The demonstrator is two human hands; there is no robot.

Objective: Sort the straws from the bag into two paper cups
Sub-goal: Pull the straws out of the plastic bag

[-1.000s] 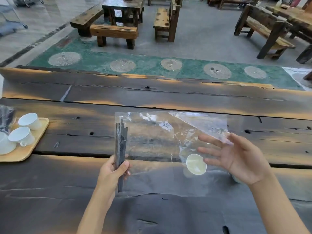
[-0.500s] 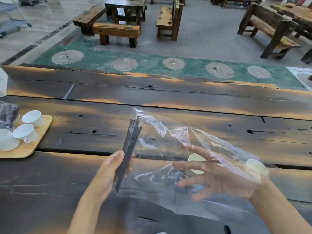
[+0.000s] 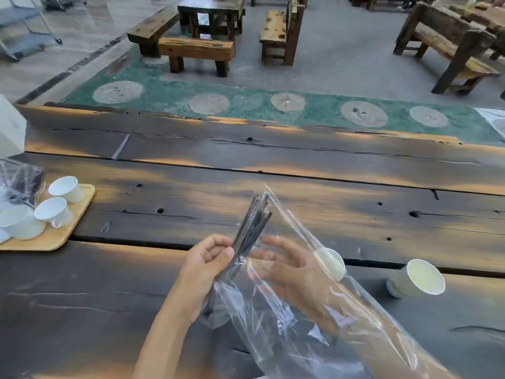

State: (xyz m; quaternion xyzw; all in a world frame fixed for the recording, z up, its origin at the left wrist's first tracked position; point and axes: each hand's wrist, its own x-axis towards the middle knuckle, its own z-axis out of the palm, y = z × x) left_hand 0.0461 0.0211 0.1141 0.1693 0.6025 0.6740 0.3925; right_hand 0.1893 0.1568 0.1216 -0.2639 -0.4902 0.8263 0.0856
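Observation:
A clear plastic bag (image 3: pixel 308 310) hangs over the dark wooden table (image 3: pixel 273 170), with a bundle of black straws (image 3: pixel 252 225) standing tilted inside it. My left hand (image 3: pixel 207 266) pinches the bundle through the plastic from outside. My right hand (image 3: pixel 284 266) is inside the bag up to the forearm, fingers spread and reaching toward the straws, holding nothing. One white paper cup (image 3: pixel 330 262) shows through the plastic just right of my right hand. A second paper cup (image 3: pixel 418 279) stands further right on the table.
At the left edge a wooden tray (image 3: pixel 73 228) carries white ceramic cups (image 3: pixel 53 213) and another plastic bag (image 3: pixel 19 184) of dark items. A white box (image 3: pixel 11 129) stands behind it. Wooden benches and tables fill the floor beyond the table's far edge.
My right hand has gone from outside the flat bag to deep inside it, toward the straws. The bag has swung to the right over my arm, uncovering the second cup.

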